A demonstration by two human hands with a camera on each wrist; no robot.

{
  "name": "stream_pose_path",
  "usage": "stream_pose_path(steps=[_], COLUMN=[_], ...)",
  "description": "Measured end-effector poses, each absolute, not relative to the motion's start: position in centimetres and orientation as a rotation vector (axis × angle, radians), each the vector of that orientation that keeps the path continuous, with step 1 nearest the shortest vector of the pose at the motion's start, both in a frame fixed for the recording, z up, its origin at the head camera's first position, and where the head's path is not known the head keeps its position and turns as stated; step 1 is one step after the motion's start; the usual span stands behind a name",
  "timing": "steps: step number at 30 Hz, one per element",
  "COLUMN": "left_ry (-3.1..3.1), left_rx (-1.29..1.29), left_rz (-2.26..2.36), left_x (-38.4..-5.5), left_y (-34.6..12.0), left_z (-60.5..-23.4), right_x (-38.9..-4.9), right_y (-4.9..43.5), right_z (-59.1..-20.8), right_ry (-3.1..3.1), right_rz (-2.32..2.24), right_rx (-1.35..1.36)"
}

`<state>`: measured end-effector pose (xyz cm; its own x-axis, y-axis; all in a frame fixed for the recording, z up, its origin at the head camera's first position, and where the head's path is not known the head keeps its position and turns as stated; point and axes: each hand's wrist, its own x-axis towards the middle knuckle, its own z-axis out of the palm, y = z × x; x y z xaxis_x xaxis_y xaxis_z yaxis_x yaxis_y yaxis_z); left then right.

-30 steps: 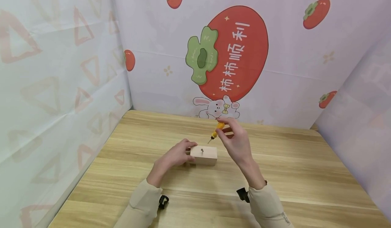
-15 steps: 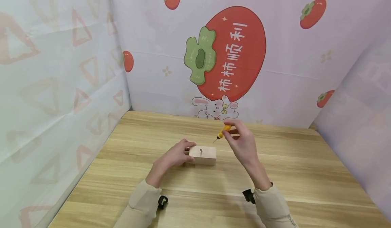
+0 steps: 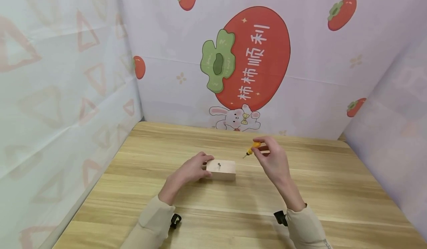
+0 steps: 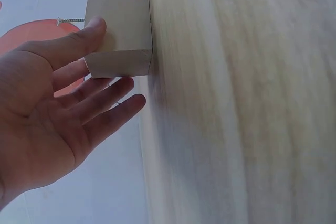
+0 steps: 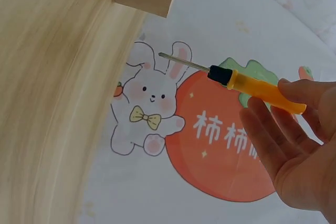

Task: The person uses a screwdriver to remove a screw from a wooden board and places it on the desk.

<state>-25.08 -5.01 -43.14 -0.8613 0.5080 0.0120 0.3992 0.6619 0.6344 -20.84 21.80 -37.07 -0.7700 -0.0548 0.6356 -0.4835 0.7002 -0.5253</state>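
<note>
A pale wooden block (image 3: 227, 166) lies on the table, and a screw (image 4: 71, 20) sticks up from its top face. My left hand (image 3: 191, 169) holds the block by its left end, thumb on the near side and fingers on the far side. To the right of the block, above the table, my right hand (image 3: 274, 160) pinches a yellow screwdriver (image 5: 262, 90) by its handle between thumb and fingers. The screwdriver's thin metal shaft slants down to the left, its tip apart from the screw and the block.
The wood-grain table (image 3: 333, 189) reaches back to a printed cloth backdrop (image 3: 310, 104) with a big red persimmon and a rabbit. Another patterned cloth (image 3: 66, 112) stands along the left edge. Black wrist straps (image 3: 281, 218) show at both sleeves.
My right hand has moved right and slightly down with the screwdriver, taking its tip away from the screw. The left hand and the block have stayed in place.
</note>
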Motion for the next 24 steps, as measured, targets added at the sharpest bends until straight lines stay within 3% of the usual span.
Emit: stream_pose_path(steps=[7,17,24], left_ry=[2.848,2.893,2.916], left_rx=[0.787,1.060,1.041], left_rz=[0.919,0.985,1.018], left_x=[-25.1,-25.3,-25.5], left_y=[-4.9,-4.0,-3.5], left_z=[-42.9,-42.5,-43.0], right_x=[-20.8,-20.9,-20.9], right_y=[23.0,23.4,23.6], right_z=[-38.0,-38.8,-39.6], right_ry=[-2.302,-2.306,-2.317], right_rz=[0.915,0.895,0.866], right_rx=[0.419,0.416,0.425])
